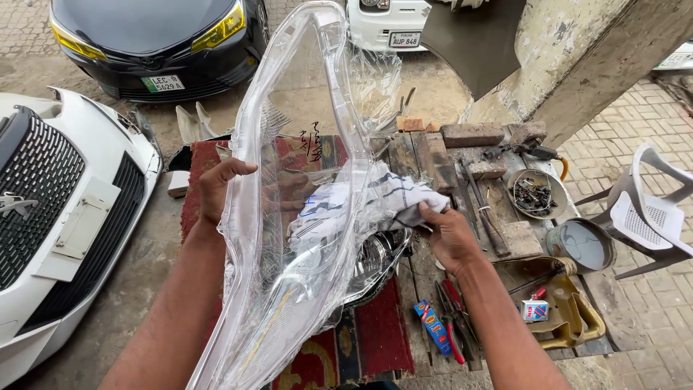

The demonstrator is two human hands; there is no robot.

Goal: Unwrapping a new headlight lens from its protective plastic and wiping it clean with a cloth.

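I hold a large clear plastic headlight lens cover [303, 94] upright in front of me, still partly wrapped in thin transparent film. My left hand [220, 189] grips its left edge, fingers reaching behind the lens. My right hand [449, 232] clutches a white cloth [375, 198] with dark stripes and presses it against the inside of the lens. Under the lens a headlight housing [375, 263] with a chrome reflector lies on a red patterned rug [375, 336] that covers the workbench.
A wooden workbench [505, 238] carries bricks [473, 135], a bowl of screws [534, 193], a round tin [581, 244], a yellow jerrycan [574, 314], pliers [455, 318] and a small blue tube [433, 326]. A white bumper [65, 217] lies left, a white plastic chair [650, 213] right, parked cars behind.
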